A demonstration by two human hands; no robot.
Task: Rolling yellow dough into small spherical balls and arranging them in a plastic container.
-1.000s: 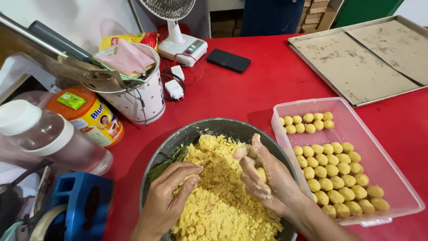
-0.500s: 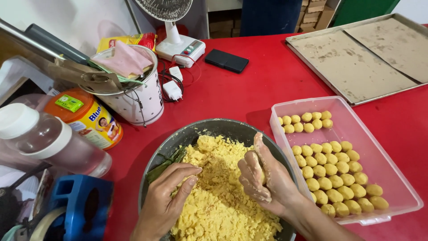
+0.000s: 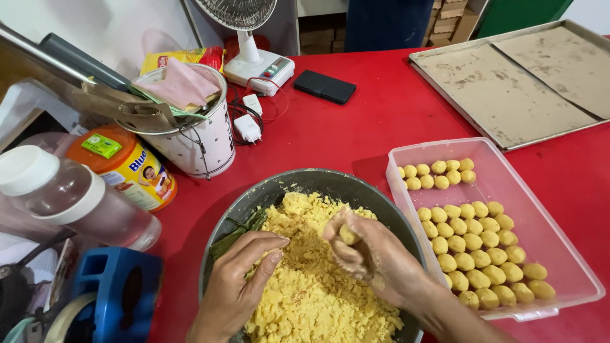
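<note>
Yellow crumbly dough [image 3: 311, 286]: lying heaped in the grey metal bowl [image 3: 305, 184] at the near edge of the red tabletop [image 3: 356, 133]; right hand [image 3: 368, 254] hovering over the heap, fingers curling shut around a small dough lump [image 3: 348, 235], wrist angling in from the lower right; left hand [image 3: 238, 286] resting palm-down on the dough at the bowl's left side, fingers stretched out together and flat; clear plastic tray [image 3: 546, 209] standing just right of the bowl, holding rows of rolled dough balls [image 3: 473, 238]; metal baking sheet [image 3: 508, 95] lying beyond; white tin [image 3: 203, 140], orange-lidded can [image 3: 124, 165] and small fan [image 3: 254, 38] standing to the left.
</note>
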